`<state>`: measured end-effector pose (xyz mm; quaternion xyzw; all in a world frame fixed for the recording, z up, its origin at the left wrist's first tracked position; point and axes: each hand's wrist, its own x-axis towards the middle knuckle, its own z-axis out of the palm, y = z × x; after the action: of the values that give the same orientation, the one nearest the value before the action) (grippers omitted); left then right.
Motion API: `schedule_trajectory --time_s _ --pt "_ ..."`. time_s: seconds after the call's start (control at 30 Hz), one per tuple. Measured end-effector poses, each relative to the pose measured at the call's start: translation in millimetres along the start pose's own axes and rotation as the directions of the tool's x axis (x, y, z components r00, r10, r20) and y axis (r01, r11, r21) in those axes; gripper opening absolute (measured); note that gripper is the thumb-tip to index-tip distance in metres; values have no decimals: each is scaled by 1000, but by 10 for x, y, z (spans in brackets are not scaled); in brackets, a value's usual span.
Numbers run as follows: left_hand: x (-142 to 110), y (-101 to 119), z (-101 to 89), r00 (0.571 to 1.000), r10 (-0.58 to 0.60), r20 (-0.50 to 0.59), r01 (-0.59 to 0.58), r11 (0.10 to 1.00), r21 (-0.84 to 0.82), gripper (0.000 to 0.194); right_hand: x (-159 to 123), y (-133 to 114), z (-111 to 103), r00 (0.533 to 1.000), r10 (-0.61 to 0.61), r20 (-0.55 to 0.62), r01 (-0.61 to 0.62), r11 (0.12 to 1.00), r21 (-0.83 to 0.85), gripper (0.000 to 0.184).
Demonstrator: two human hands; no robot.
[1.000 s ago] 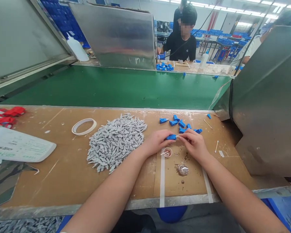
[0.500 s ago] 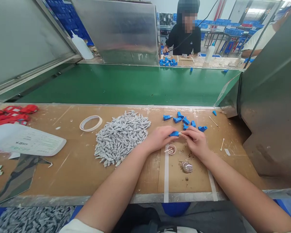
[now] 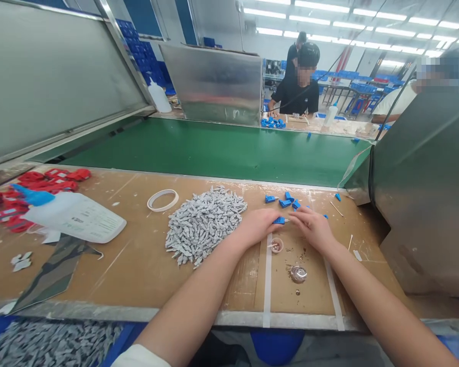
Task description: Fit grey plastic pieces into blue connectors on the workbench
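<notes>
My left hand [image 3: 260, 226] is closed around a small blue plastic piece [image 3: 279, 220] with a pale tip pointing right. Just right of that tip, my right hand [image 3: 312, 227] has its fingers pressed together; whatever they may hold is too small to make out. Several similar blue pieces [image 3: 285, 203] lie behind the hands, some partly hidden by the right one. Below the hands stand a small round cup [image 3: 277, 245] and a clear, shiny round container [image 3: 298, 274], with tiny dark bits scattered around them.
A heap of small grey parts [image 3: 206, 224] lies left of my hands, near a tape roll [image 3: 162, 200]. Further left are a white bottle [image 3: 84, 216] and red parts [image 3: 61, 177]. A green conveyor belt [image 3: 176, 150] runs behind; metal panels [image 3: 424, 193] flank the bench.
The head view has tilted upward and turned left, so the bench appears lower and further right. My left hand keeps the blue piece; my right fingers sit slightly further from its tip.
</notes>
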<state>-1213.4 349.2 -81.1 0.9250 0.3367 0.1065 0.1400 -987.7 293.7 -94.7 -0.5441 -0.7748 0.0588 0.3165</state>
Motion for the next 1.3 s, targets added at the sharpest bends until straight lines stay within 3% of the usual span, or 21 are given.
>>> schedule_trajectory --time_s 0.1,0.17,0.27,0.37,0.43,0.5,0.57,0.63,0.7,0.73,0.83,0.9,0.97,1.1,1.3 --pt "25 -1 17 974 -225 -39 227 970 82 21 332 96 -44 996 65 57 -50 971 -234 28" --pt "32 -2 20 935 -336 -115 344 937 54 30 554 134 -33 985 39 166 29 920 -392 28" --pt "-2 -18 -21 900 -368 -232 367 929 -53 45 764 137 -2 947 -7 321 178 843 -507 19" --pt "-74 -61 -110 883 -322 -341 297 947 -124 43 819 52 0 960 -30 277 169 853 -494 15" --pt "-120 -98 -177 905 -213 -368 183 976 -117 51 830 -70 -5 975 -16 220 96 929 -358 12" --pt "-157 -137 -244 926 -86 -367 60 995 -82 60 862 -231 0 977 17 214 1 996 -85 13" --pt "-194 -183 -314 923 -35 -383 12 998 -61 55 919 -391 18 961 24 275 -96 964 249 17" --pt "-238 -233 -388 897 -85 -433 62 996 -67 38 977 -508 45 944 18 329 -185 855 484 27" --pt "-287 -275 -460 838 -196 -510 171 981 -96 25 1004 -578 86 933 18 359 -230 796 559 34" --pt "-308 -288 -491 796 -256 -548 230 966 -117 23 1002 -603 118 926 1 378 -223 810 542 33" --pt "-346 -285 -545 700 -378 -606 345 922 -177 24 944 -695 270 842 -122 526 -97 924 369 17" --pt "-345 -258 -548 700 -396 -595 366 913 -178 25 902 -789 406 765 -162 623 -2 967 254 12" --pt "-333 -231 -535 711 -404 -576 377 910 -172 26 888 -896 538 730 -173 661 63 980 187 11" --pt "-311 -210 -504 708 -432 -558 401 897 -186 29 947 -1057 676 692 -203 693 199 976 87 9" --pt "-299 -199 -481 703 -427 -569 385 901 -200 25 947 -1053 588 647 -264 715 346 938 34 9"
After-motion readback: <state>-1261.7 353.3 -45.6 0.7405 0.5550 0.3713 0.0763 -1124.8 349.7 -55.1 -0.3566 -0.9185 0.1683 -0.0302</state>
